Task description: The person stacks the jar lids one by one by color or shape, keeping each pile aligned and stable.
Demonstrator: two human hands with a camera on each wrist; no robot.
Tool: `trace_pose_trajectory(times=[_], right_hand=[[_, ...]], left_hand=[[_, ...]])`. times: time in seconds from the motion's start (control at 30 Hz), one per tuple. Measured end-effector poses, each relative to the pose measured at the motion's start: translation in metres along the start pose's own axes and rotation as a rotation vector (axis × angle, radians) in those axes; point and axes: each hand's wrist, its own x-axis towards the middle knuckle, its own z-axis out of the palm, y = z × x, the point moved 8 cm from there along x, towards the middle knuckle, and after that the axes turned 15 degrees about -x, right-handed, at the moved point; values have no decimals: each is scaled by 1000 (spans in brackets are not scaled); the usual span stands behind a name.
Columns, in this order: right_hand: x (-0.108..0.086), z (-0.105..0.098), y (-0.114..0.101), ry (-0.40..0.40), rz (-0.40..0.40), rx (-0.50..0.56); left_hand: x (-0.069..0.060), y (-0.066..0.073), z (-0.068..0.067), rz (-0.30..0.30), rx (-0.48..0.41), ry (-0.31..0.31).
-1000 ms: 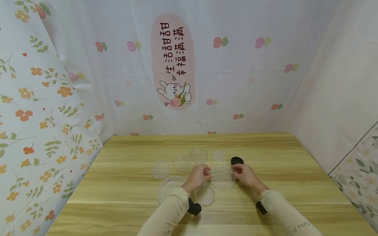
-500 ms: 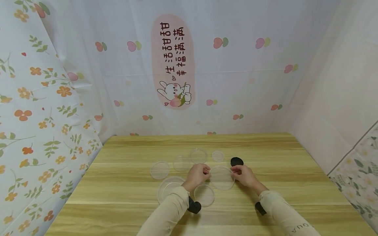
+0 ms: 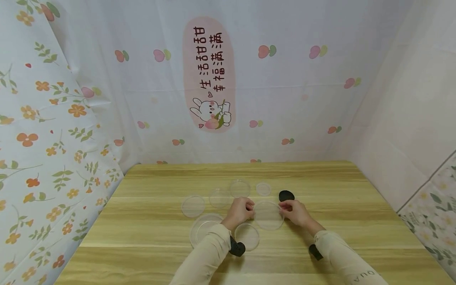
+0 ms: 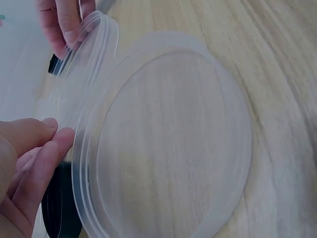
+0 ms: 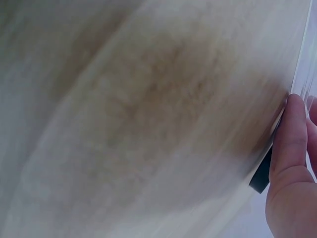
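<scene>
A clear round lid (image 3: 268, 215) lies between the two hands in the head view. My left hand (image 3: 240, 211) pinches its left edge with thumb and fingertips; my right hand (image 3: 296, 212) holds its right edge. In the left wrist view the left hand (image 4: 29, 168) has thumb and fingers at the rim of the held lid (image 4: 74, 94), beside another clear lid (image 4: 163, 144) nearer the camera. The right wrist view shows the right hand (image 5: 292, 168) at a clear rim (image 5: 304, 64). A black round object (image 3: 286, 195) is just beyond the right hand.
Further clear round pieces lie on the wooden table (image 3: 142, 229): a large one (image 3: 201, 229) partly under the left forearm, one in front (image 3: 247, 237), and others behind and left (image 3: 193, 206), (image 3: 219, 198), (image 3: 240, 188). A small disc (image 3: 263, 189) sits at the back.
Both hands stay at the same lid, with hardly any movement. The left forearm and the black piece at its wrist have shifted slightly right.
</scene>
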Motion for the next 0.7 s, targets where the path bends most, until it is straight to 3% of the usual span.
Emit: trace_pose_trajectory(times=[0.23, 0.7], right_hand=[[-3, -4, 4, -9, -4, -25], [-8, -6, 10, -39, 66, 90]], left_hand=[[3, -5, 9, -43, -11, -12], [2, 1, 17, -66, -41, -43]])
